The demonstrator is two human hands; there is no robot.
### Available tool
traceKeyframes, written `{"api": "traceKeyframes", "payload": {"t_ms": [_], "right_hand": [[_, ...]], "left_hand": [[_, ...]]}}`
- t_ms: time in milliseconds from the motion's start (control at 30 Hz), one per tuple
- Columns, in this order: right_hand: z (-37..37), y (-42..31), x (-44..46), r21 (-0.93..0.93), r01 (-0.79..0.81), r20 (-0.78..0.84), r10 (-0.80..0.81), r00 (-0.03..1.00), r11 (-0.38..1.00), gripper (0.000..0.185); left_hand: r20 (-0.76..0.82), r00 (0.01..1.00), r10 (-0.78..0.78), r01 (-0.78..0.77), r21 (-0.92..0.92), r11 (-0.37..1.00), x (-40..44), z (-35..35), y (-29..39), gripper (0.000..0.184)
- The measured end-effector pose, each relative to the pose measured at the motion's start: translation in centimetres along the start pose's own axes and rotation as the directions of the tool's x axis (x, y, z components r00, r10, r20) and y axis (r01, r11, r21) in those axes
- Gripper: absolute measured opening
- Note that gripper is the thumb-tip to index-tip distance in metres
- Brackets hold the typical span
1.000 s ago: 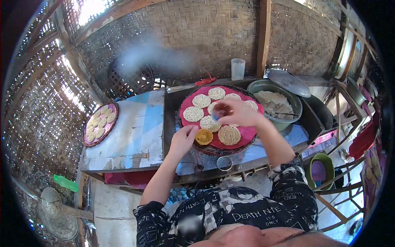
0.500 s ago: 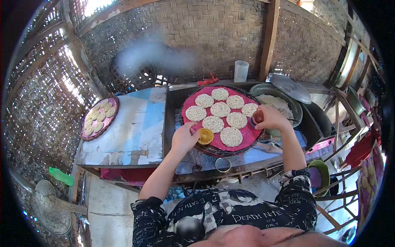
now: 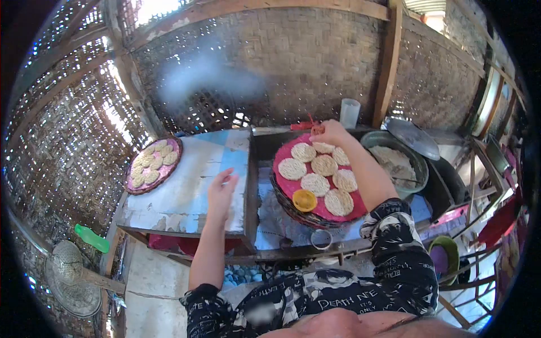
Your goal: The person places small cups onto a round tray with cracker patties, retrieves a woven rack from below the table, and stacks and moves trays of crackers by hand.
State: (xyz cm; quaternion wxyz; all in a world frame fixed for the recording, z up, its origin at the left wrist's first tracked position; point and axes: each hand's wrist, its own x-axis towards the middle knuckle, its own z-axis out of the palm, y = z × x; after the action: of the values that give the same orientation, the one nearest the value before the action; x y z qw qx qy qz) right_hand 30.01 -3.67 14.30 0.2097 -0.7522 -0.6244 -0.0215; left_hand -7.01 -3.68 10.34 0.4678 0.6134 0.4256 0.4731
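Observation:
A round woven tray (image 3: 280, 198) lined with pink cloth (image 3: 286, 187) carries several pale, round, textured discs (image 3: 324, 165). A yellow ring-shaped mould (image 3: 305, 200) lies on the cloth at the tray's front left. My right hand (image 3: 331, 133) is at the tray's far edge, its fingers closed around or against something red; the exact grip is too small to tell. My left hand (image 3: 222, 194) hangs over the painted table, left of the tray, fingers apart and holding nothing.
A green tub of pale dough (image 3: 394, 163) stands right of the tray, a metal lid (image 3: 413, 138) behind it. A clear cup (image 3: 350, 113) stands at the back. A smaller tray of discs (image 3: 153, 164) leans on the left. A glass (image 3: 321, 239) is at the front edge.
My left hand has let go of the yellow mould and moved left. My right hand has moved from the tray's right side to its far edge. The view has shifted.

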Motion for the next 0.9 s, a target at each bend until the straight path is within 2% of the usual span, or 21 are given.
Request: {"api": "traceKeyframes", "payload": {"t_ms": [33,100,167,200,233,333,367,433,533,600,667,733,833,900], "right_hand": [[0.8,-0.5,0.6,0.021,0.016,0.004,-0.016,1.000,1.000,0.045],[3.0,-0.6,2.3,0.036,0.034,0.001,-0.034,0.999,0.999,0.042],[5.7,0.8,4.5,0.032,0.032,-0.011,-0.032,0.999,0.999,0.041],[6.5,1.0,5.1,-0.019,-0.012,-0.005,0.012,1.000,1.000,0.041],[7.2,1.1,5.7,-0.068,-0.058,0.002,0.059,0.998,0.996,0.041],[9.1,1.7,7.3,-0.268,-0.132,-0.023,0.130,0.991,0.954,0.042],[9.8,2.0,7.6,-0.339,-0.147,-0.038,0.142,0.989,0.929,0.042],[8.6,0.9,6.3,-0.210,-0.123,-0.037,0.118,0.992,0.970,0.042],[7.8,0.1,6.0,-0.085,-0.094,0.008,0.095,0.995,0.992,0.045],[8.0,0.1,5.3,-0.061,0.014,-0.078,-0.019,0.997,0.998,0.043],[6.6,-1.5,5.2,-0.075,-0.077,0.081,0.083,0.993,0.994,0.055],[5.7,-3.6,4.4,-0.235,-0.130,-0.096,0.110,0.989,0.963,0.051],[5.3,-1.9,5.0,-0.151,-0.090,-0.216,0.056,0.975,0.984,0.075],[3.4,-3.4,4.0,-0.111,-0.048,-0.256,0.018,0.967,0.993,0.072]], "left_hand": [[-0.021,0.994,-0.108,0.103,-0.162,0.981,0.8,-2.0,-0.9,0.036],[-0.072,0.964,-0.257,0.188,-0.499,0.846,2.8,-6.7,-3.9,0.033],[-0.039,0.933,-0.357,0.203,-0.763,0.614,5.8,-12.5,-9.1,0.028],[-0.071,0.923,-0.379,0.135,-0.861,0.490,7.4,-15.5,-12.3,0.024],[-0.096,0.931,-0.353,0.081,-0.887,0.455,7.5,-18.2,-14.1,0.027],[-0.282,0.758,-0.588,-0.039,-0.919,0.392,8.8,-23.3,-16.3,0.031],[-0.303,0.749,-0.590,-0.064,-0.919,0.390,9.1,-24.2,-16.8,0.033],[-0.349,0.722,-0.598,-0.119,-0.913,0.389,9.7,-25.8,-17.7,0.038],[-0.369,0.814,-0.448,-0.158,-0.884,0.440,11.7,-27.7,-22.0,0.042],[-0.362,0.875,-0.322,-0.190,-0.868,0.459,12.0,-27.5,-22.5,0.044],[-0.320,0.729,-0.605,-0.093,-0.922,0.375,15.7,-27.7,-21.5,0.044],[-0.340,0.667,-0.663,-0.106,-0.924,0.367,17.1,-27.3,-20.2,0.047],[-0.365,0.681,-0.634,-0.106,-0.907,0.408,20.6,-28.5,-23.0,0.053],[-0.367,0.653,-0.662,-0.053,-0.895,0.444,24.9,-30.1,-27.9,0.053]]}}
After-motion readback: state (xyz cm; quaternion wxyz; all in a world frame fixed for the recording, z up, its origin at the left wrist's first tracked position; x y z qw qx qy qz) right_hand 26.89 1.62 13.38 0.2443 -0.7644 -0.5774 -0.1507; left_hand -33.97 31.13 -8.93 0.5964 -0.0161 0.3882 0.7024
